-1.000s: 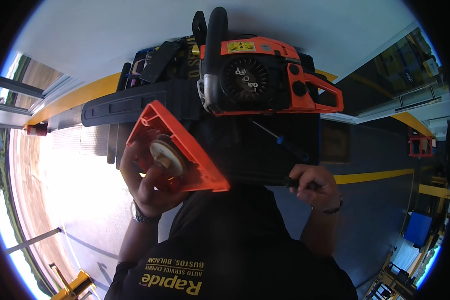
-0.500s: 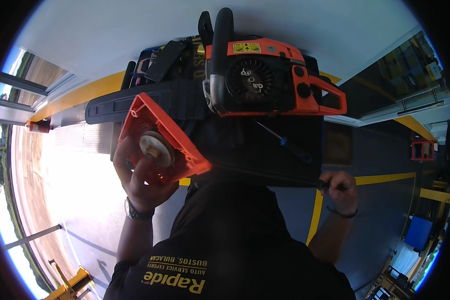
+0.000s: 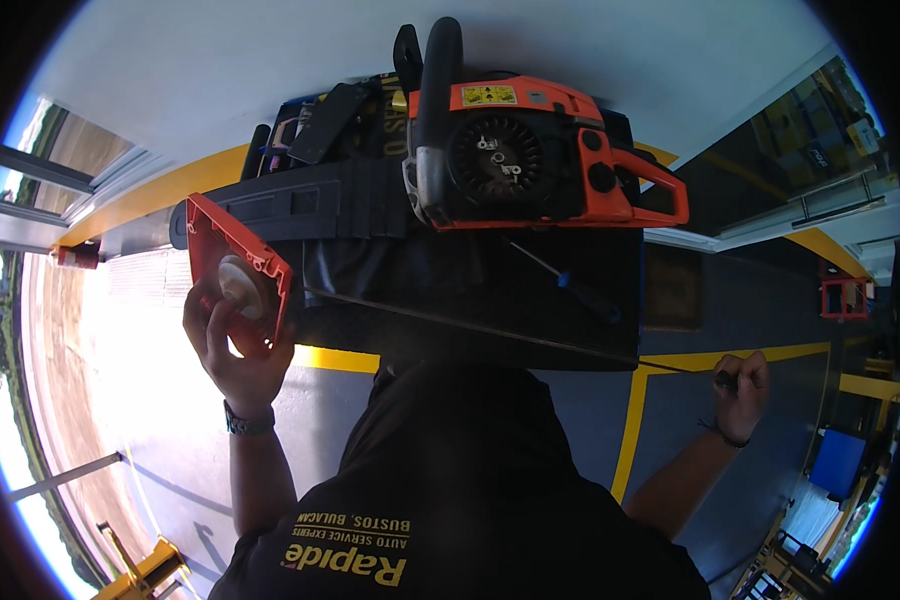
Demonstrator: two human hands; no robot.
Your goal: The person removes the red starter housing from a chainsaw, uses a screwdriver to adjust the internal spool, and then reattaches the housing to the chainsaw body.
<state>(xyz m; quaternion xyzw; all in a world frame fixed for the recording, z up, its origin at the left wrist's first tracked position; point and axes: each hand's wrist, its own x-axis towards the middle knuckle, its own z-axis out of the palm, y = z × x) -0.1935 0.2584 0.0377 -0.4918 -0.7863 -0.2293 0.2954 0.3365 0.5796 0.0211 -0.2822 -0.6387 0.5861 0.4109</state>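
The left hand [image 3: 232, 345] grips the orange starter cover [image 3: 238, 275] — its thin cord [image 3: 470, 325] runs taut, rightward, to the right hand [image 3: 740, 390], closed on its end.

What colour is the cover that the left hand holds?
Orange-red, the starter cover in the left hand, seen in the head view.

One orange chainsaw [image 3: 530, 160], one orange starter cover [image 3: 235, 275], one pull cord [image 3: 490, 328], one blue-handled screwdriver [image 3: 570, 283] and one black guide-bar scabbard [image 3: 290, 205] are in view at a black workbench [image 3: 570, 330], with two hands, left [image 3: 232, 350] and right [image 3: 742, 388].
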